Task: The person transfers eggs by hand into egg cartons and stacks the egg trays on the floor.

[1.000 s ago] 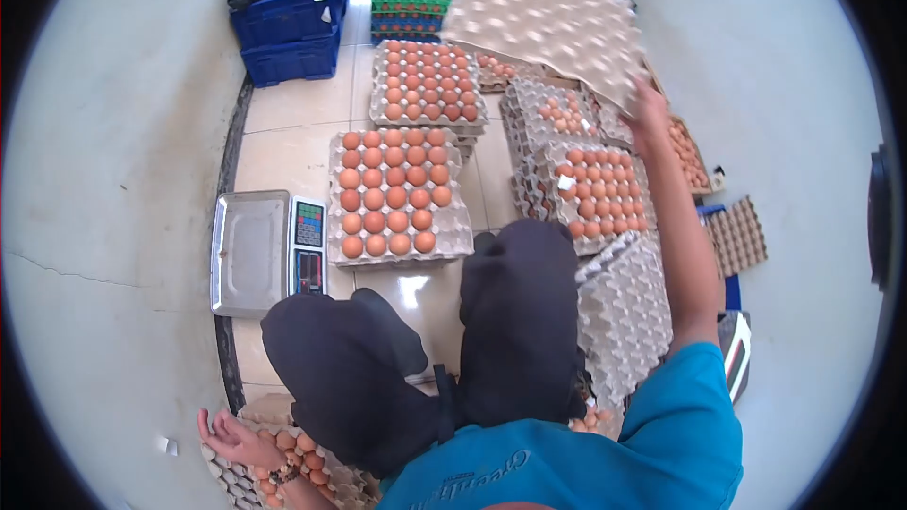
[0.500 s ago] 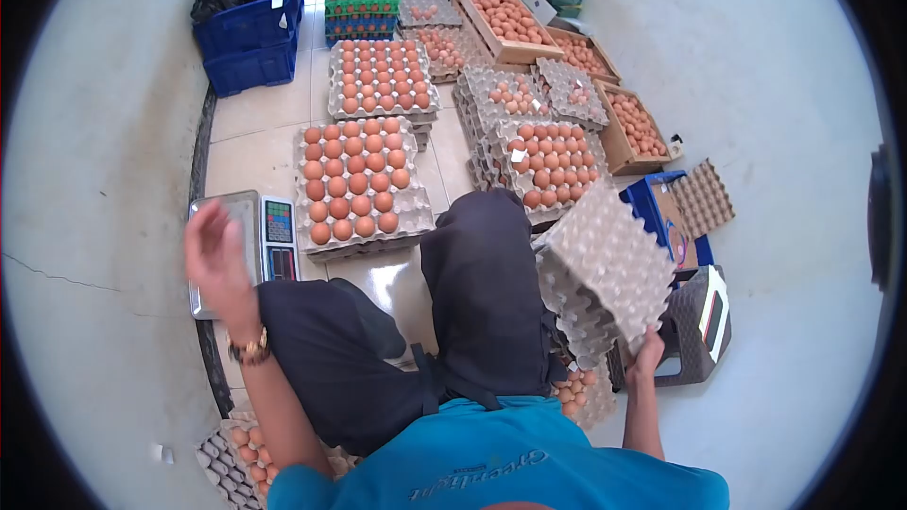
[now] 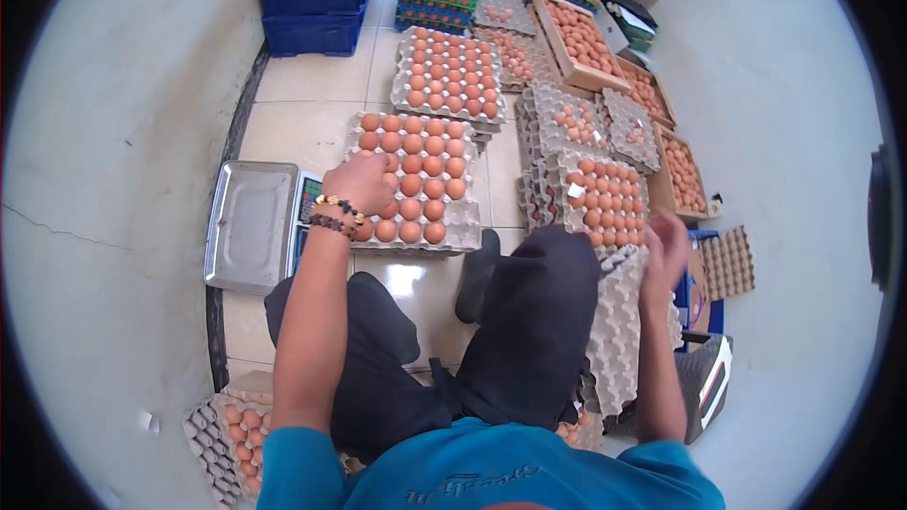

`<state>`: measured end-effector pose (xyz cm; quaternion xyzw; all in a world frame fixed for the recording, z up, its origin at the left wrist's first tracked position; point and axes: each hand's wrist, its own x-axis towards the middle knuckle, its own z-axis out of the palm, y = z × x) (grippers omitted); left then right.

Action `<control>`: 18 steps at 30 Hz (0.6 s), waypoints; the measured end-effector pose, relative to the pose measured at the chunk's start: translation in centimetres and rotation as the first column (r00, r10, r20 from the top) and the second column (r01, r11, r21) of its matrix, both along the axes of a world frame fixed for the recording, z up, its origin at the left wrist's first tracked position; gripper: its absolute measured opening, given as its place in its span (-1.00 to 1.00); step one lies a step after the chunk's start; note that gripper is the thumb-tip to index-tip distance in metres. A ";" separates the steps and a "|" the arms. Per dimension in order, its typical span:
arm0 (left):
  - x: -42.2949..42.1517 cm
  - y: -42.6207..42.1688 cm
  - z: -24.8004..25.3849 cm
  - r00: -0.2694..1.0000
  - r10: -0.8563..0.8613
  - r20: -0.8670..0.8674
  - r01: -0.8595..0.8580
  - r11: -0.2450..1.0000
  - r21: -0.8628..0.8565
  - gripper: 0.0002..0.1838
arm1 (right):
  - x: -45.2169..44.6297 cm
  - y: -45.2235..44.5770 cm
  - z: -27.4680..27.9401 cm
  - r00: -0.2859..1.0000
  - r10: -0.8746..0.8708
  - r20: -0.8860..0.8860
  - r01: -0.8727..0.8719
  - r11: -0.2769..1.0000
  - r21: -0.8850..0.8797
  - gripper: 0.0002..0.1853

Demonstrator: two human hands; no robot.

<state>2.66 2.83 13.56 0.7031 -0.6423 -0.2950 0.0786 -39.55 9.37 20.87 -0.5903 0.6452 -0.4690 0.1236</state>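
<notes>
My left hand (image 3: 362, 181) reaches over the left side of a grey pulp egg tray (image 3: 463, 238), its fingers curled down around an egg that the hand mostly covers. Rows of brown eggs (image 3: 411, 185) fill much of that tray, with bare cups along its right front edge. My right hand (image 3: 665, 255), somewhat blurred, has its fingers stretched out beside the top of a tilted stack of empty trays (image 3: 619, 335) by my right thigh. Just beyond it lies another tray of eggs (image 3: 609, 200), with a small white piece on top.
A scale with a metal pan (image 3: 253, 227) stands at the left. Further back are more egg trays (image 3: 449, 76), green and blue plastic trays (image 3: 436, 2), wooden crates of eggs (image 3: 578, 42) and blue bins (image 3: 312, 14). An empty tray (image 3: 728, 263) leans at the right.
My left hand has moved from above the scale onto the egg tray. My right hand has let go of the empty tray stack's corner and moved up and forward; the stack's tilt has changed.
</notes>
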 end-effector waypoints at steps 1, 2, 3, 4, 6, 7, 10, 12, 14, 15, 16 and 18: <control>0.1 -0.3 -0.5 1.000 0.016 0.020 -0.015 1.000 -0.018 -0.62 | 2.7 -4.4 -0.9 0.975 0.223 0.010 -0.223 0.974 0.026 -0.63; 0.1 -0.5 -1.1 0.999 0.028 0.040 -0.026 0.999 -0.034 -0.63 | 6.1 -7.8 -1.5 0.924 0.344 0.167 -0.370 0.915 0.162 -0.65; -0.1 -0.3 -1.4 0.997 0.062 0.047 -0.055 0.990 -0.132 -0.62 | 8.3 -12.5 -3.7 0.854 0.518 -0.051 -0.500 0.843 0.197 -0.67; -0.3 -0.4 -1.0 0.996 0.056 0.066 -0.049 0.992 -0.117 -0.64 | 11.3 -16.2 -6.4 0.792 0.610 -0.011 -0.591 0.773 0.230 -0.66; -0.6 -0.5 -0.4 0.994 0.041 0.103 -0.033 0.996 -0.086 -0.68 | 16.9 -22.3 -11.1 0.634 0.767 -0.102 -0.684 0.617 0.389 -0.63; -0.8 -0.5 -0.9 0.993 0.053 0.106 -0.041 0.992 -0.117 -0.70 | 19.2 -25.4 -13.7 0.531 0.817 -0.227 -0.670 0.568 0.477 -0.61; -1.3 -0.9 -1.5 0.986 0.042 0.161 -0.026 0.995 -0.100 -0.67 | 24.7 -33.0 -21.0 0.466 0.725 -0.507 -0.504 0.689 0.521 -0.59; -1.5 -1.1 -1.7 0.987 0.054 0.151 -0.033 0.990 -0.138 -0.66 | 27.1 -35.3 -22.0 0.494 0.662 -0.564 -0.403 0.749 0.525 -0.59; -1.6 -1.4 -1.8 0.985 0.072 0.156 -0.049 0.988 -0.144 -0.66 | 28.4 -36.5 -22.0 0.516 0.682 -0.519 -0.339 0.719 0.607 -0.58; -1.6 -1.5 -1.8 0.984 0.064 0.169 -0.034 0.984 -0.175 -0.65 | 28.5 -37.1 -23.0 0.511 0.660 -0.551 -0.363 0.747 0.557 -0.59; -1.7 -1.8 -1.9 0.983 0.061 0.174 -0.029 0.983 -0.183 -0.64 | 28.4 -38.0 -23.2 0.475 0.713 -0.516 -0.402 0.698 0.593 -0.60; -2.2 -2.3 -2.1 0.983 0.054 0.177 -0.017 0.979 -0.204 -0.62 | 28.0 -39.5 -22.8 0.396 0.803 -0.446 -0.465 0.593 0.657 -0.60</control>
